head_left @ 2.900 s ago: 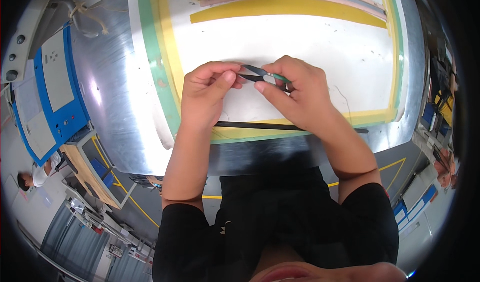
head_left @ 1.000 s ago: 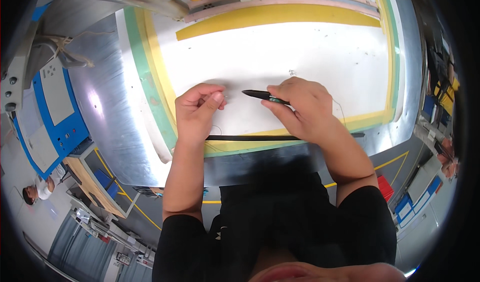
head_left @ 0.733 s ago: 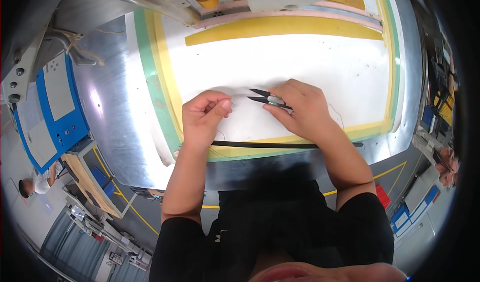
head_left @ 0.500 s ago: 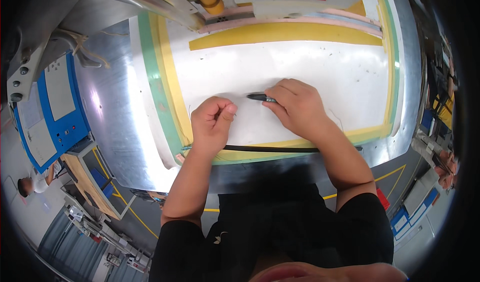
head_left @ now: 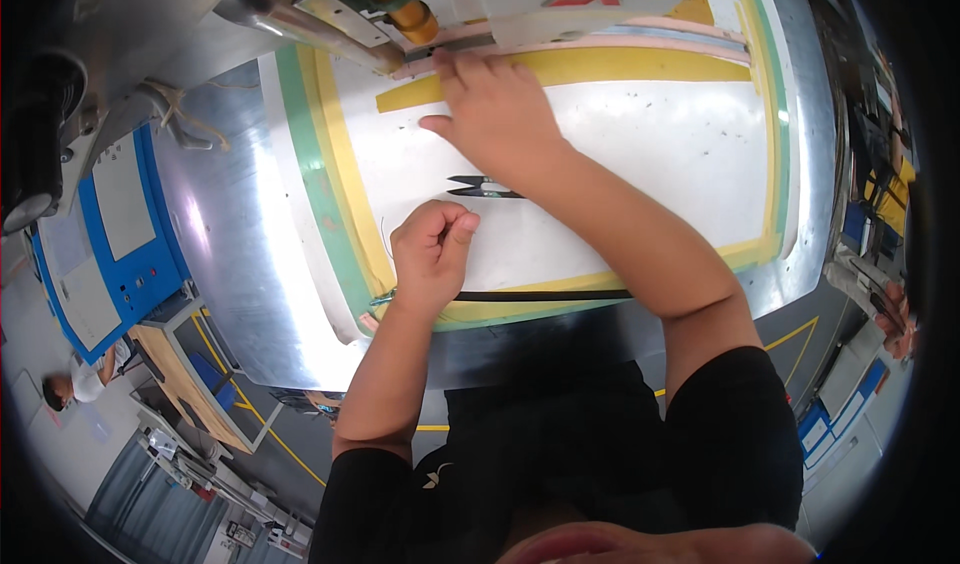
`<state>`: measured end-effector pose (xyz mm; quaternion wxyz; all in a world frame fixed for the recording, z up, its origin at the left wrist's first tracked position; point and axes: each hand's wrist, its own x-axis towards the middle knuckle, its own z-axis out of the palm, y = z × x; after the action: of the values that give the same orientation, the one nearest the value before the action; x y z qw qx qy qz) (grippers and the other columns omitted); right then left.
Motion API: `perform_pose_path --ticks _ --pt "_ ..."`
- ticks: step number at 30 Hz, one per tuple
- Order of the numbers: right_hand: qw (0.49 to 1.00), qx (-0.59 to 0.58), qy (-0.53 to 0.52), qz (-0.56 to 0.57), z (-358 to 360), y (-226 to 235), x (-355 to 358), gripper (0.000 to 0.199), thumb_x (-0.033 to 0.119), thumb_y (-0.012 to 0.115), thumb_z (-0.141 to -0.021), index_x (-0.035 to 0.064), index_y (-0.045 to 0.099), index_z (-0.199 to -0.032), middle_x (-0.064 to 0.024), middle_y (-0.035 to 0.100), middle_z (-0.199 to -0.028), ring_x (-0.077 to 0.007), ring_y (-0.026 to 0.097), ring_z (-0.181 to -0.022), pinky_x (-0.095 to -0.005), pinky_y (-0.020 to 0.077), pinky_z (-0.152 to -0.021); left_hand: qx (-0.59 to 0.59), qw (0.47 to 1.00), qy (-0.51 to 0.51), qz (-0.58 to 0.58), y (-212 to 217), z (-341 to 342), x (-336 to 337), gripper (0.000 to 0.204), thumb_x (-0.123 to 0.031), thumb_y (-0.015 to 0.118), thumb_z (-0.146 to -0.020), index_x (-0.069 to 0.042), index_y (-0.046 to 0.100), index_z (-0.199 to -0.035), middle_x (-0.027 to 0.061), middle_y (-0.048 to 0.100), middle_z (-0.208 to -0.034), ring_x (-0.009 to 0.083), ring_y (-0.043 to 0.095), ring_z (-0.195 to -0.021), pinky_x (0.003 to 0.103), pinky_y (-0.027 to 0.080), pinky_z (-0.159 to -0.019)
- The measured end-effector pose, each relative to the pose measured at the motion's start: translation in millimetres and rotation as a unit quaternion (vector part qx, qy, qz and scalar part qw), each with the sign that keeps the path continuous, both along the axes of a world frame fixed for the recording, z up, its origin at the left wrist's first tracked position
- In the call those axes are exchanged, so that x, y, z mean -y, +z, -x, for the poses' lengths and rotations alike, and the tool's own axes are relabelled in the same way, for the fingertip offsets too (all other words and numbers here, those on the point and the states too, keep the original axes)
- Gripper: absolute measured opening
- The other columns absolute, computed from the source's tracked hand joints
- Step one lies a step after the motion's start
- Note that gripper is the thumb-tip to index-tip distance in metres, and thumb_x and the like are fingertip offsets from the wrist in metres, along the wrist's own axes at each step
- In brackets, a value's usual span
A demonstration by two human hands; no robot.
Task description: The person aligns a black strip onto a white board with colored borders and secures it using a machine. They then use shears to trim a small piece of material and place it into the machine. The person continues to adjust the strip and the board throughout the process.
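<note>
Thread snips [head_left: 485,193] with black blades lie on the white sheet [head_left: 620,174], their pointed ends apart and facing left. Above them my right hand [head_left: 500,114] is stretched forward with fingers spread, its tips over the pink and grey strips at the far side. It holds nothing that I can see; my forearm hides the sheet beneath. My left hand [head_left: 432,239] stays closed near the sheet's left side, thumb pressed to the forefinger; what it pinches, if anything, is too small to make out. Below it runs a thin black strip [head_left: 550,296] along the near edge.
Overhead hang a pale machine body [head_left: 610,9] and a yellow-and-green machine part [head_left: 410,16]. A curved yellow strip [head_left: 620,65] crosses the sheet's far side. The shiny metal table [head_left: 235,224] carries the sheet. A blue control panel [head_left: 125,244] stands left, with a person [head_left: 85,379] beyond.
My right hand has let go of the snips, leaving them on the sheet, and has reached forward and left toward the machine with its fingers opened. My left hand has barely moved.
</note>
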<state>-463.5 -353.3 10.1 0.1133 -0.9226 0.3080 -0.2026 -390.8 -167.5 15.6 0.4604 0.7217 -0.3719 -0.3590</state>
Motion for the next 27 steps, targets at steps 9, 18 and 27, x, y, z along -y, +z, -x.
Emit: perform_pose_path --ticks 9,18,27 --pt "0.997 -0.042 0.017 0.055 -3.0 -0.5 3.2 0.065 0.046 0.071 -0.09 0.0025 0.062 -0.138 -0.0057 0.065 -0.109 -0.0239 0.064 -0.101 -0.0394 0.051 -0.08 0.015 1.0 -0.012 0.015 -2.7 0.2 -2.1 0.019 -0.014 0.072 -0.1 -0.001 0.064 -0.088 -0.001 0.062 -0.073 0.0057 0.054 -0.067 0.022 0.045 -0.062" --pt "0.999 -0.029 0.019 0.018 -9.1 1.2 -3.5 0.057 0.042 0.07 -0.091 0.0035 0.065 -0.134 -0.0043 0.069 -0.103 -0.0234 0.067 -0.095 -0.0386 0.0516 -0.076 0.01 1.0 -0.004 0.006 0.2 2.4 0.0 0.017 -0.011 0.077 -0.093 0.0 0.066 -0.086 0.007 0.066 -0.075 0.0143 0.056 -0.062 0.027 0.047 -0.06" --pt "0.996 -0.073 -0.043 -0.027 9.5 6.3 16.1 0.055 0.039 0.07 -0.09 0.0073 0.064 -0.135 -0.007 0.073 -0.108 -0.0266 0.07 -0.092 -0.0424 0.0547 -0.075 -0.009 1.0 0.002 0.01 -2.2 3.7 -2.4 0.019 -0.016 0.072 -0.1 -0.001 0.065 -0.089 0.0013 0.065 -0.072 0.0053 0.056 -0.062 0.021 0.046 -0.057"
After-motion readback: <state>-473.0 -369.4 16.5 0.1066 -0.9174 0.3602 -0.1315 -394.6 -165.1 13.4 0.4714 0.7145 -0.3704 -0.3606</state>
